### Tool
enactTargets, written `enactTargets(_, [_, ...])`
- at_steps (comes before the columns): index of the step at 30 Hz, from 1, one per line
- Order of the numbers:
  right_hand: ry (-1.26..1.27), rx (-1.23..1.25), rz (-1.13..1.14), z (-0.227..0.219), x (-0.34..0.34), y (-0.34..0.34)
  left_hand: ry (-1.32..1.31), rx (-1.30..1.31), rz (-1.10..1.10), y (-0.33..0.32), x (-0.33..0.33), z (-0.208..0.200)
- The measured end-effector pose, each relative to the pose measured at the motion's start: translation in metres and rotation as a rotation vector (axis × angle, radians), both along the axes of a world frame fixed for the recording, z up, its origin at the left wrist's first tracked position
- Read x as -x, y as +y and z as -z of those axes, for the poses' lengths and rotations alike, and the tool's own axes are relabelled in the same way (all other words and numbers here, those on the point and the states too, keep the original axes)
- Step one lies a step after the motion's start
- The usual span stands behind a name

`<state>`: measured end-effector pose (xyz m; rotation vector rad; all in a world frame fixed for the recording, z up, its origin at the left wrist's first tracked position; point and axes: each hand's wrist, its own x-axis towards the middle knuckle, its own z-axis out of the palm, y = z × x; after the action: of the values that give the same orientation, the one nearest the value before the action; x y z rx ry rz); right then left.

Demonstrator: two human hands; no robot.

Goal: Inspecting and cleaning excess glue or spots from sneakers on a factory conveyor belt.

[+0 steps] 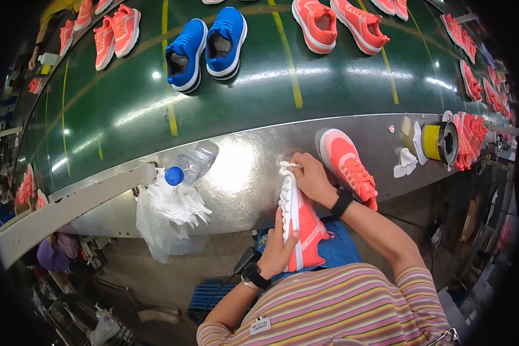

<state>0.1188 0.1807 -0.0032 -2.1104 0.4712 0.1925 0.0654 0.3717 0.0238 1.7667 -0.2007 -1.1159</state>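
Note:
A coral sneaker (309,228) with a white sole lies on its side between my hands, over the table's near edge, sole facing left. My left hand (279,245) is wrapped round its heel half, with fingers along the sole. At the toe end, my right hand (312,180) pinches a small white cloth (290,166) against the sole's edge. Its mate, another coral sneaker (349,164), rests on the metal table just right of my right hand. Part of the held shoe's toe is hidden behind my right hand.
Beyond the metal ledge (248,196), a green conveyor (225,106) carries blue sneakers (226,43) and several coral pairs. A water bottle (193,164) and a bag of white wipes (173,205) sit left, by a beam (75,199). At right stands a tin can (438,142).

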Motion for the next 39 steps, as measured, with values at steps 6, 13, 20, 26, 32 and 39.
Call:
enactTargets(6, [-0.18,-0.122,0.064,-0.017,0.015,0.012,-0.022,0.026,-0.004,-0.004,0.001,-0.001])
enactTargets(13, [-0.285,-0.023,0.018,-0.033,0.052,0.026,0.014,0.053,-0.102,-0.001,0.005,0.011])
enactTargets(20, [-0.315,0.022,-0.361,-0.063,0.114,0.022,0.079,0.196,-0.236,-0.009,0.015,0.01])
enactTargets(26, [-0.314,-0.125,-0.83,-0.086,0.144,0.004,0.311,0.326,-0.427,-0.019,0.012,0.004])
enactTargets(32, [-0.415,-0.238,-0.081,-0.111,0.117,-0.006,0.119,0.494,-0.518,-0.04,-0.008,-0.015])
enactTargets(39, [-0.497,0.387,-0.4,-0.063,0.177,-0.019,0.393,0.714,-0.781,-0.043,-0.02,-0.034])
